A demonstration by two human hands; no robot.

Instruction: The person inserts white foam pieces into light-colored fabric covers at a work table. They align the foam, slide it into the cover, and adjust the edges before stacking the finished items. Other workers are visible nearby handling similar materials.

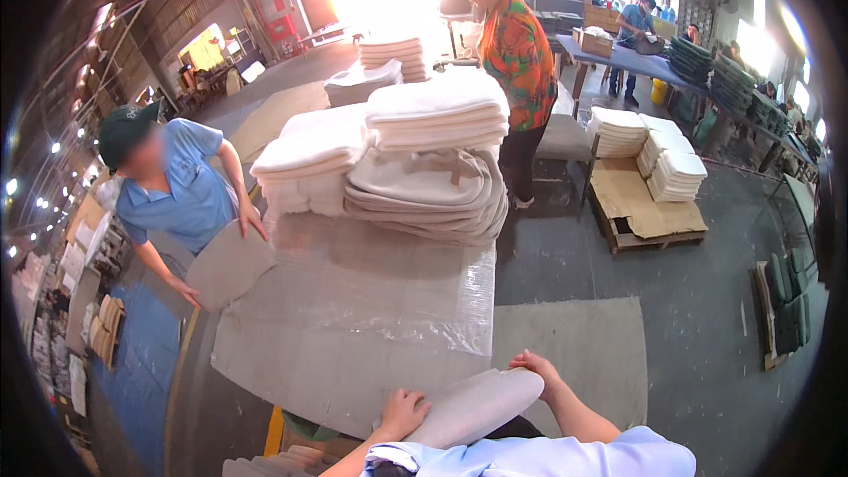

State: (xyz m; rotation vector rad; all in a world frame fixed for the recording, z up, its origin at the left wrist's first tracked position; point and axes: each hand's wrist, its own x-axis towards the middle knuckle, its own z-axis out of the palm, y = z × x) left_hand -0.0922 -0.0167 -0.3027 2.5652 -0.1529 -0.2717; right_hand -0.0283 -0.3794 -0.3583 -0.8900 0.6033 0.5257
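Note:
A light grey padded fabric piece (473,406) with a rounded end slants up off the near edge of the table, close to my body. My right hand (541,373) is closed on its rounded right end, thumb and fingertips at the edge. At the other side, my left hand (403,413) has its fingers bent against the left edge of the same piece. The table's plastic-covered top (353,300) lies just beyond both hands. Below my left forearm, a stack of similar grey pieces (278,462) partly shows.
White folded pads (437,110) and grey pads (424,190) are piled at the table's far end. A co-worker (181,177) at left holds a grey piece (234,265); another person (517,62) stands behind the piles. A pallet (640,203) with white stacks sits at right.

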